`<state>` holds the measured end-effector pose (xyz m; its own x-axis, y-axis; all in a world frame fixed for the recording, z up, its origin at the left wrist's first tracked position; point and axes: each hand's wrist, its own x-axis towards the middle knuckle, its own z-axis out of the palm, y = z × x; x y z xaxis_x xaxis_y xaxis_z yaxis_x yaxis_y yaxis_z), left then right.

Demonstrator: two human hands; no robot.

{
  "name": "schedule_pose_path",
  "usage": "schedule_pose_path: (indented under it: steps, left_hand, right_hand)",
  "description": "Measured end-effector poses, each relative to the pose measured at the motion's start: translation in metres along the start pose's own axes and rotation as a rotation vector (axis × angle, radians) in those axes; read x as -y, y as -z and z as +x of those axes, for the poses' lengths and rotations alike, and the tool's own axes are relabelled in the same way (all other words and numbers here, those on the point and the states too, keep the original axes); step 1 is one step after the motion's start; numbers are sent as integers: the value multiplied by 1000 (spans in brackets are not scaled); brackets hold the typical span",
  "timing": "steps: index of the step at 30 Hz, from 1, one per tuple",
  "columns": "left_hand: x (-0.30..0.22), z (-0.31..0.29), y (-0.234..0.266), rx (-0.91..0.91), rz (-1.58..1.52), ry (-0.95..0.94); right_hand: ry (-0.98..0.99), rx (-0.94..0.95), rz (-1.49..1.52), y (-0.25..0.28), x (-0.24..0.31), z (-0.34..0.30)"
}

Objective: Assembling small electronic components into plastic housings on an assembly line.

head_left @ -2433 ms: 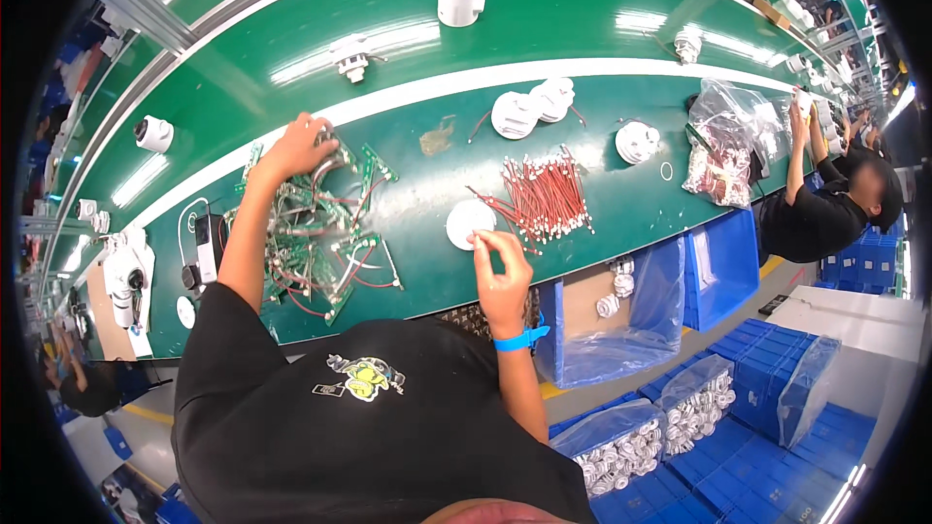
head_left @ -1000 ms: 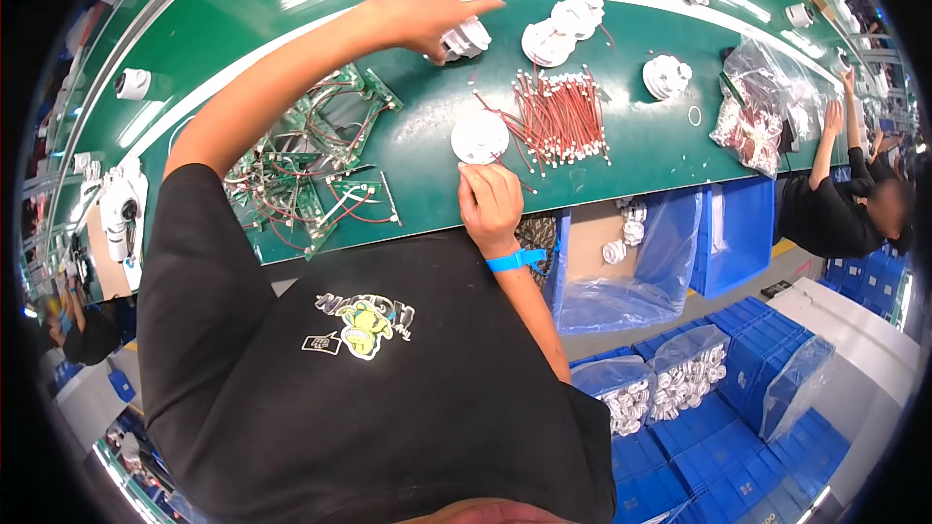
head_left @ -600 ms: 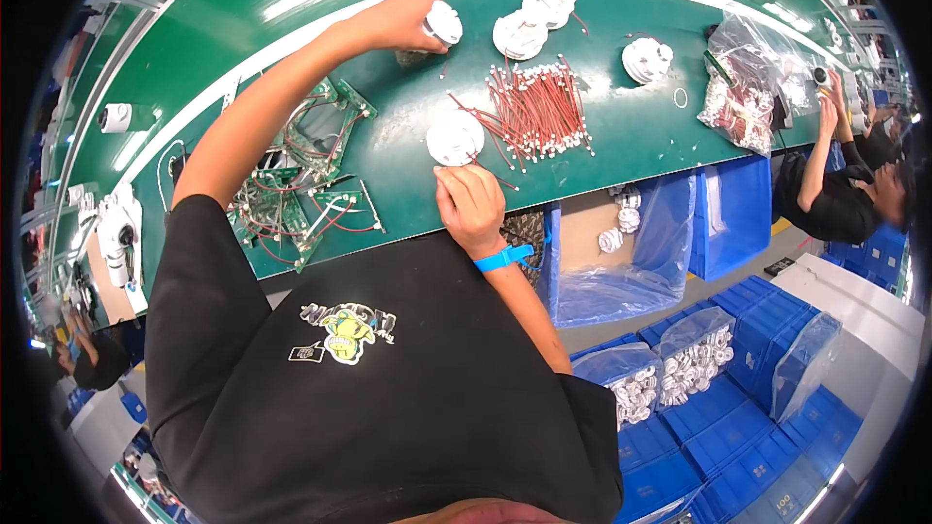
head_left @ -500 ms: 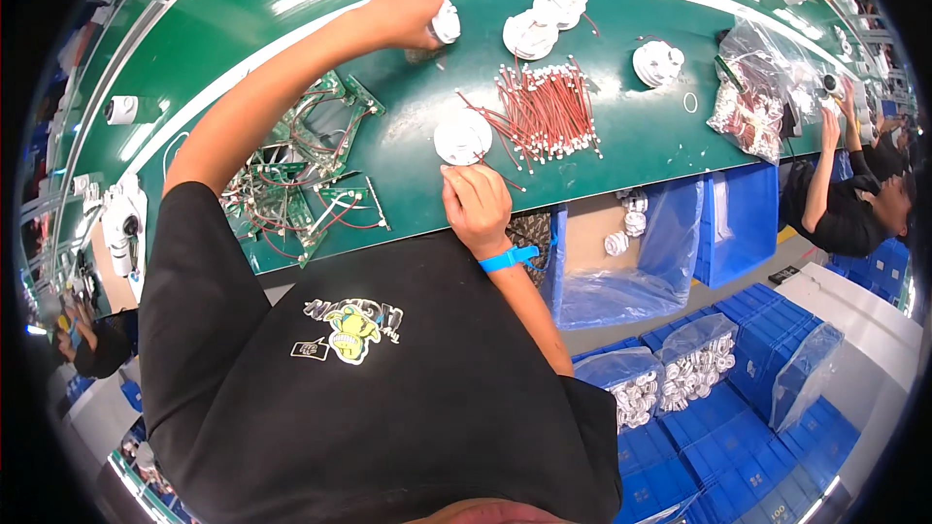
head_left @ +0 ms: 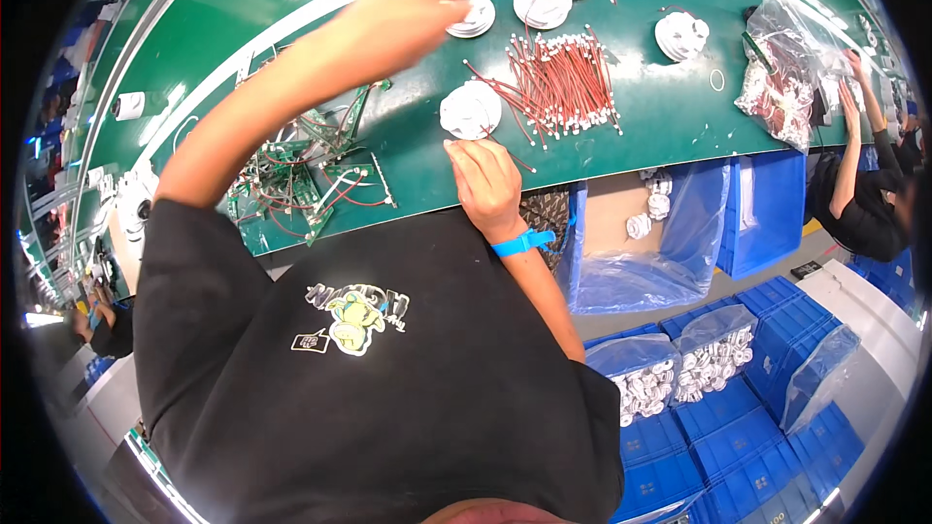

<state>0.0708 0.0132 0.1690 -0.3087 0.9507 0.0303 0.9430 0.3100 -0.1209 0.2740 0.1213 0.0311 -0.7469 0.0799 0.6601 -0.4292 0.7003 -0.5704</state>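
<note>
My left hand (head_left: 413, 21) reaches across to the far side of the bench. It is smeared by motion, and its fingertips overlap a white round part (head_left: 474, 14); whether they grip it cannot be made out. Near the bench's front edge, my right hand (head_left: 488, 186) has its fingers pressed together at the near rim of another white round part (head_left: 471, 109). A bit of red wire shows by those fingertips, but what they pinch is hidden. Just right of this part lies a pile of red wires (head_left: 563, 82) with white connectors.
Green circuit boards with wires (head_left: 296, 170) lie tangled at left. More white round parts (head_left: 544, 2) stand at the back, another (head_left: 682, 36) further right. A plastic bag (head_left: 772, 82) of wires sits near a co-worker's hands (head_left: 849, 102). Blue bins (head_left: 650, 262) stand below the bench edge.
The whole view has shifted, so the bench things appear higher and further right. The far white part, tilted and mostly behind my left hand before, now shows more fully. My right hand stays by its part.
</note>
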Motion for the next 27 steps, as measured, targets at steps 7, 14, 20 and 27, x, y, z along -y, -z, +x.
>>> schedule_pose_path:
  steps: [7, 14, 20, 27]
  left_hand:
    - [25, -95, -53, 255, -161, -75]
    - [47, -80, -16, 243, -991, 357]
    - [55, -82, -43, -133, -880, 521]
    - [-13, -93, -65, -82, -473, 368]
  right_hand:
    - [-143, -2, 244, 24, 25, 28]
    - [-327, -36, 296, 32, 28, 45]
    - [-461, -94, 297, 25, 35, 43]
    - [-441, -60, 219, 26, 27, 47]
